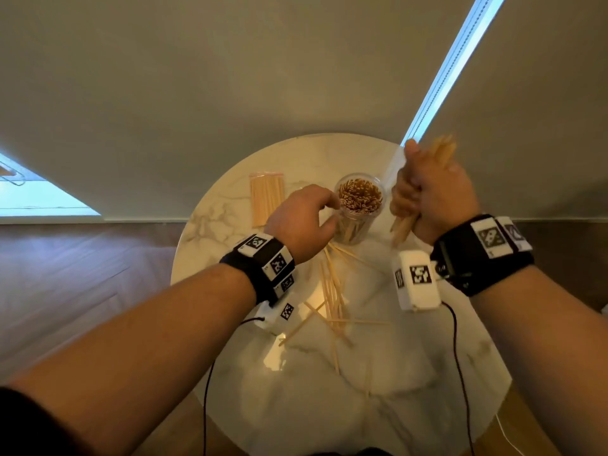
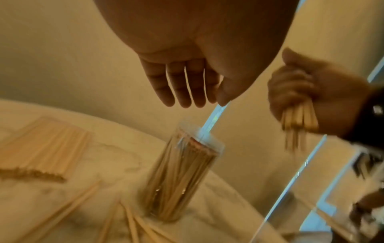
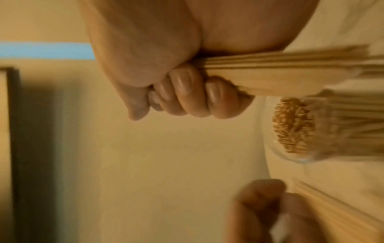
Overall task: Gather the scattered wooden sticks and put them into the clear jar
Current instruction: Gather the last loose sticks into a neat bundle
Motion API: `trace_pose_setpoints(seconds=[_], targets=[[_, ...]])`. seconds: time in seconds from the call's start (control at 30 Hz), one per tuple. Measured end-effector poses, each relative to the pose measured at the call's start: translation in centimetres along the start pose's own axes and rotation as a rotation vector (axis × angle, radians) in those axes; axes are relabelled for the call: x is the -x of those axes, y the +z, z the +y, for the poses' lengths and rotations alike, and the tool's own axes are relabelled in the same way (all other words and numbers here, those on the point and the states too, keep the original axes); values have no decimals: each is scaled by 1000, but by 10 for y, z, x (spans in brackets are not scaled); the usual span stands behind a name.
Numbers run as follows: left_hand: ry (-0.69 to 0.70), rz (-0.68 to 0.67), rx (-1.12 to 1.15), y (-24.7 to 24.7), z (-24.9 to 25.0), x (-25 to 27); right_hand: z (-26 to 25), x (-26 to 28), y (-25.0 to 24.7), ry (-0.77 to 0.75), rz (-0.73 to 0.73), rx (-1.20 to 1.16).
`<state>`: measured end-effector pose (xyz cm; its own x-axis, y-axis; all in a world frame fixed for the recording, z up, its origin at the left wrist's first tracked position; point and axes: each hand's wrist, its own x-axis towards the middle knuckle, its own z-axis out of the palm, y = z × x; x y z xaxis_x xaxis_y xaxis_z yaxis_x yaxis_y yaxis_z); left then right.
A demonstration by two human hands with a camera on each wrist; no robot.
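Observation:
A clear jar [image 1: 358, 212] packed with wooden sticks stands upright on the round marble table [image 1: 411, 373]; it also shows in the left wrist view [image 2: 182, 174] and the right wrist view [image 3: 324, 129]. My right hand [image 1: 427, 195] grips a bundle of sticks [image 3: 280, 77] in a fist, held above the table just right of the jar. My left hand [image 1: 306, 215] hovers beside the jar's left side, fingers [image 2: 178, 85] straight and holding nothing. Several loose sticks [image 1: 332, 291] lie scattered on the table in front of the jar.
A clear bag of sticks [image 1: 266, 200] lies flat on the table left of the jar. A grey wall rises right behind the table. Wooden floor surrounds it. Cables hang from both wrist cameras over the table's near part.

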<state>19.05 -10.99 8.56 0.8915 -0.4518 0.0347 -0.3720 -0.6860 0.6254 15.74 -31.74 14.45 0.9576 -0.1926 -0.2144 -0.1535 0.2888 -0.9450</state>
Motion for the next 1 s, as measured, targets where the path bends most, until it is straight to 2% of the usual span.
trace_pose_setpoints(seconds=[0.1,0.27,0.4,0.6,0.67,0.83,0.93,1.0], targets=[[64,-105,-179,13,3,-24,-7,-33,-6,-60,141,-214],[-142,-246,-212,34,12,-56,8,-73,5,-146,298,-216],[-173,-208,-176,42,12,-67,35,-88,12,-191,192,-42],[-161,-148,-73,39,8,-61,75,-85,-4,-184,41,502],[-155,-134,-54,38,7,-59,81,-89,-6,-185,50,558],[-137,-126,-32,35,6,-54,79,-85,-11,-93,105,468],[-146,-137,-2,35,8,-54,81,-79,-13,-149,11,709],[-143,-123,55,35,11,-51,81,-80,-14,-161,7,850]])
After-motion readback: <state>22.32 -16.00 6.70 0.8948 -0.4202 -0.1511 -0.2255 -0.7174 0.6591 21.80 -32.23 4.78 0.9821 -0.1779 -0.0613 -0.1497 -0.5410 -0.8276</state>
